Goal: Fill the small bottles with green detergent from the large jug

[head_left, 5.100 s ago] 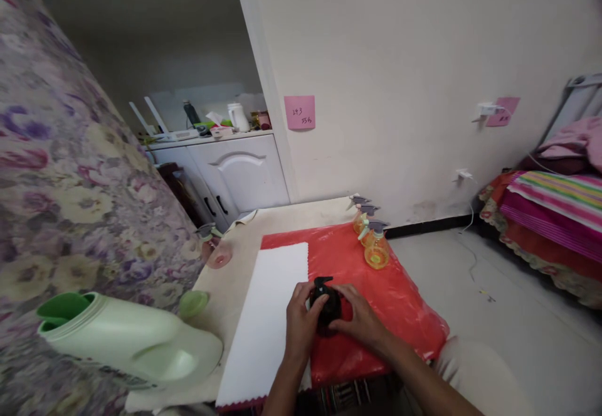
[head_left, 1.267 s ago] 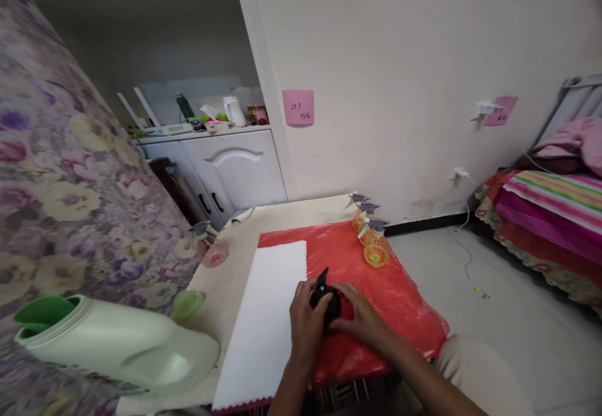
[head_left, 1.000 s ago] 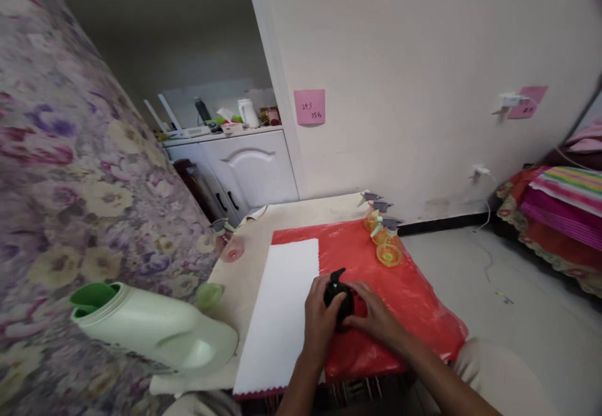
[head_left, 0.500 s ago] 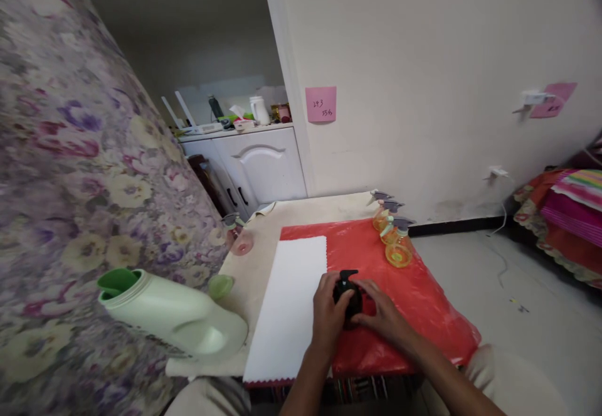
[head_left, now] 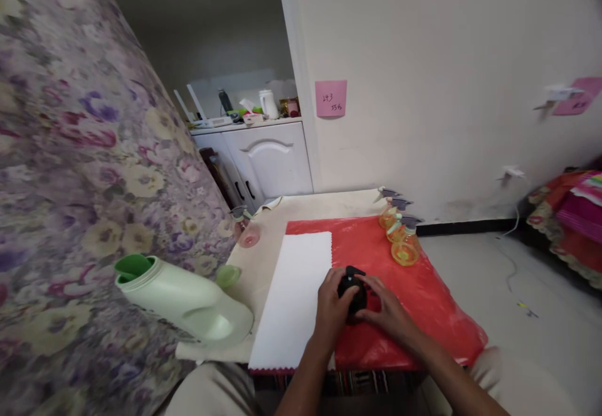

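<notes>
A small dark bottle with a black pump head, a pump bottle (head_left: 357, 295), stands on the red plastic sheet (head_left: 362, 250) near the table's front. My left hand (head_left: 332, 303) is wrapped round its left side, thumb across the front. From the right, my right hand (head_left: 388, 309) curves about the bottle, with fingertips near its top and thumb low against it. Beside my left hand lies a white board (head_left: 296, 290) with a scalloped edge. Several clear spray bottles with yellow-orange liquid, the nearest spray bottle (head_left: 405, 250) among them, stand in a row at the back right.
A big pale green jug (head_left: 197, 309) with an open mouth leans at the left, beside a light green cap (head_left: 228, 276). Farther back stands a pinkish spray bottle (head_left: 247, 234). The wall (head_left: 414, 90) borders the table's far side; a floral curtain (head_left: 108, 171) hangs left.
The view has turned a little to the left, so everything sits farther right. Both hands stay round the pump bottle, with hardly any visible shift.
</notes>
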`<action>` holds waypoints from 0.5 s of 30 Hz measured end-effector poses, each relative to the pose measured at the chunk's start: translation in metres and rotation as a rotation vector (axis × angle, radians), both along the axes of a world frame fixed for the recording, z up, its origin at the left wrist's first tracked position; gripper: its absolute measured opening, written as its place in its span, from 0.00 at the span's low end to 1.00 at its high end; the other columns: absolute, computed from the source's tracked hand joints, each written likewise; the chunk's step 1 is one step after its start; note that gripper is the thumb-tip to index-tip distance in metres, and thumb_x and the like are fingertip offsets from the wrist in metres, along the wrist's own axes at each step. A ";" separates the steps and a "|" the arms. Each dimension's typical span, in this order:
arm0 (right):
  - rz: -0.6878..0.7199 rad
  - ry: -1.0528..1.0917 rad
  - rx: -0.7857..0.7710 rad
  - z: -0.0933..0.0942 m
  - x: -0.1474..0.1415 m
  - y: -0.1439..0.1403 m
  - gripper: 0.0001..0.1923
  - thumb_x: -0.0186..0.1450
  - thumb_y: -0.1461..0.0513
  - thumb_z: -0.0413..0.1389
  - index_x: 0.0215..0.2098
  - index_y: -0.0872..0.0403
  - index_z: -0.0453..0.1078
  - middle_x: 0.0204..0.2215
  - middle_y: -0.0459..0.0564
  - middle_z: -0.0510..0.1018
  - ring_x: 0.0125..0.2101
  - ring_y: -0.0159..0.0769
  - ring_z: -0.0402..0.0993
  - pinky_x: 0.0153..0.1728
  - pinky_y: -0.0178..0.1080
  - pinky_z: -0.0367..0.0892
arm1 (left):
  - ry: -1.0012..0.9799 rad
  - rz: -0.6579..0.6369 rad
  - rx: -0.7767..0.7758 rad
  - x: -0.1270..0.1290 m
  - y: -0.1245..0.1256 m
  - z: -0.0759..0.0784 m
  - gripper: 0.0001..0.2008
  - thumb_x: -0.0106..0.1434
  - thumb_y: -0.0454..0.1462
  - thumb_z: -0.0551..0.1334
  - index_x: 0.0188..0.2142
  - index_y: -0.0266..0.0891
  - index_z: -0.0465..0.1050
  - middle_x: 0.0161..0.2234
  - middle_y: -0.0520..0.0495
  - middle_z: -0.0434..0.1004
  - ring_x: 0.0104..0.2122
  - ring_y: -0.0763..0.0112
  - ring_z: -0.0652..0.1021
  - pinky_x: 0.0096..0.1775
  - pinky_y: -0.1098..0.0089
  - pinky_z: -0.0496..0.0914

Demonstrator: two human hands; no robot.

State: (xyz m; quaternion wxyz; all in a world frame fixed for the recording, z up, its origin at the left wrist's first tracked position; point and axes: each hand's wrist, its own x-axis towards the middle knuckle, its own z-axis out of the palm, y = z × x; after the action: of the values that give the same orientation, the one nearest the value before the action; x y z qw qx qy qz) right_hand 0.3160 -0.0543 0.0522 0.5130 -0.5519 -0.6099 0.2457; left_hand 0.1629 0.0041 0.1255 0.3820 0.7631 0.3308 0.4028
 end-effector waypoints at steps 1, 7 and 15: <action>0.001 0.003 -0.004 0.000 0.000 0.001 0.37 0.52 0.56 0.67 0.58 0.47 0.62 0.51 0.53 0.70 0.52 0.48 0.67 0.54 0.53 0.62 | 0.002 0.033 0.006 0.002 0.000 -0.001 0.13 0.54 0.32 0.62 0.40 0.42 0.73 0.40 0.47 0.74 0.42 0.63 0.74 0.46 0.63 0.67; -0.004 0.002 -0.019 0.007 0.000 0.001 0.37 0.51 0.57 0.68 0.57 0.47 0.63 0.50 0.52 0.71 0.51 0.47 0.68 0.53 0.51 0.63 | -0.037 0.089 -0.028 0.006 0.002 -0.005 0.13 0.53 0.33 0.62 0.40 0.43 0.72 0.37 0.50 0.75 0.40 0.65 0.75 0.45 0.65 0.68; -0.004 0.016 -0.008 0.010 0.000 -0.001 0.36 0.51 0.57 0.68 0.56 0.48 0.63 0.50 0.52 0.71 0.51 0.47 0.67 0.53 0.51 0.62 | -0.016 -0.071 -0.059 -0.002 0.007 -0.003 0.17 0.55 0.33 0.62 0.46 0.43 0.71 0.46 0.47 0.74 0.47 0.64 0.73 0.51 0.63 0.65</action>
State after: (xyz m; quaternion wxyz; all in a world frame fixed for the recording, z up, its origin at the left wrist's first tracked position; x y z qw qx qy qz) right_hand 0.3158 -0.0557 0.0620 0.5162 -0.5530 -0.6038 0.2513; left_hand 0.1604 0.0116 0.1224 0.4209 0.7596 0.3122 0.3852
